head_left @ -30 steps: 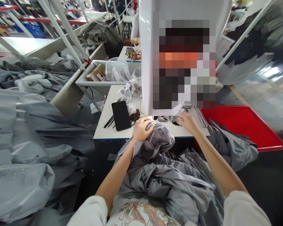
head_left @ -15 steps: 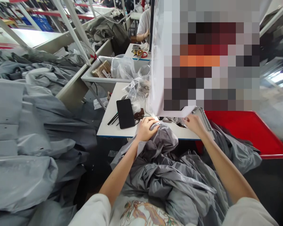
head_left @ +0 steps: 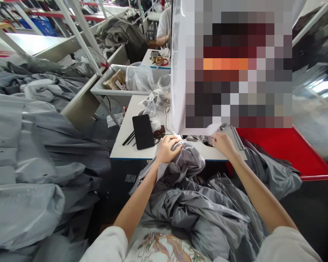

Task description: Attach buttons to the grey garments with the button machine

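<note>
Left hand (head_left: 168, 150), fingers spread, presses the gathered grey coated fabric (head_left: 180, 193) against the white worktable (head_left: 123, 140) edge, anchoring its bulk; right hand (head_left: 224, 143), fingers curled, rests on a crumpled translucent sheet (head_left: 207, 139) just ahead, pinch uncertain.

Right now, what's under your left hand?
Crumpled grey fabric lies under the left hand, over the edge of the white table. The tabletop beneath the fabric is covered, so it cannot be seen.

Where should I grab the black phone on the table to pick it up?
Reach down from above with your left hand and pinch the phone's two long edges. The black phone lies flat on the white table, and it is thin and narrow, so those edges fit a pinch.
</note>
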### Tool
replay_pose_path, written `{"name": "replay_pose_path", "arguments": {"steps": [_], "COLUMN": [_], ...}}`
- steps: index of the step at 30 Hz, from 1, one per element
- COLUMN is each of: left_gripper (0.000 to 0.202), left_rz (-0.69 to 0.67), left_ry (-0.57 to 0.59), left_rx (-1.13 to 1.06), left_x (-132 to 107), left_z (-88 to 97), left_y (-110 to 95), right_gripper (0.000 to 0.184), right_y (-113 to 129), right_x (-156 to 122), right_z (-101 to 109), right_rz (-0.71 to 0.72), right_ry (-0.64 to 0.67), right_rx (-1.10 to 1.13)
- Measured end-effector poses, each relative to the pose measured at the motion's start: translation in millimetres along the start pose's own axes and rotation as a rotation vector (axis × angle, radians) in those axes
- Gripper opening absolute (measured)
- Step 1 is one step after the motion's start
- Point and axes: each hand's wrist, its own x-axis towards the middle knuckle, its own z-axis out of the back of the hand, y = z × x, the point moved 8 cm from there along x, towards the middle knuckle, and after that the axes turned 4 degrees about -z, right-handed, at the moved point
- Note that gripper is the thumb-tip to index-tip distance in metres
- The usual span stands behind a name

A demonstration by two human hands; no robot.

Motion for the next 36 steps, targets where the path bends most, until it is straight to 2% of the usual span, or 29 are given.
{"name": "replay_pose_path", "arguments": {"steps": [4, 9, 12, 17, 22, 24, 27, 29, 32, 36], "left_gripper": [0.018, 0.019, 0.019, 0.019, 0.019, 0.019, 0.020, 0.020, 0.020, 0.020], "left_rz": [0.006, -0.003, -0.004, 0.001, -0.008, -0.009, -0.014, -0.015, -0.009, -0.010], "left_ry": [0.005, 0.004, 0.005, 0.012, 0.004, 0.000, -0.008, -0.011, 0.001, 0.007], "left_rx": [0.000, 0.002, -0.004, 0.006, 0.010, 0.011, 0.005, 0.002, 0.006, 0.017], "left_x": [0.3, 0.1, 0.2, 0.5, 0.1, -0.1, -0.2, -0.2, 0.0, 0.3], "left_z": [-0.4, -0.6, -0.3, -0.1, 0.4, 0.4, 0.8, 1.3, 1.4, 2.2], "left_y": [-0.3, -0.1, -0.4, -1.1, -1.2, -0.9, -1.2, -1.7, -2.4, -3.8], "right_gripper": [0.020, 0.020, 0.018, 0.020, 0.031, 0.032, 0.031, 0.026, 0.014, 0.019], "right_y": [-4.5, -6.0, -9.8, -24.7, -49.1, -48.4, -22.8, 9.2, 64.8, 124.0], "right_x": [0.5, -2.5, -3.9, -9.7, -33.1, -46.7, -62.0, -66.4, -67.5, -64.1], "right_z": [-3.7, 1.1, 7.7, 9.7, 16.4, 23.5, 33.6, 40.2, 49.4, 47.5], "right_rz": [-0.063, -0.019, -0.041, -0.161, -0.367, -0.428, -0.408, -0.292, -0.025, 0.294], "right_ry": [0.018, -0.040, -0.077, -0.089, -0.234, -0.280, -0.256, -0.218, -0.259, -0.410], "right_rx": [-0.055, 0.063, 0.234, 0.660, 0.934, 1.027, 1.127, 1.087, 0.852, 0.510]}}
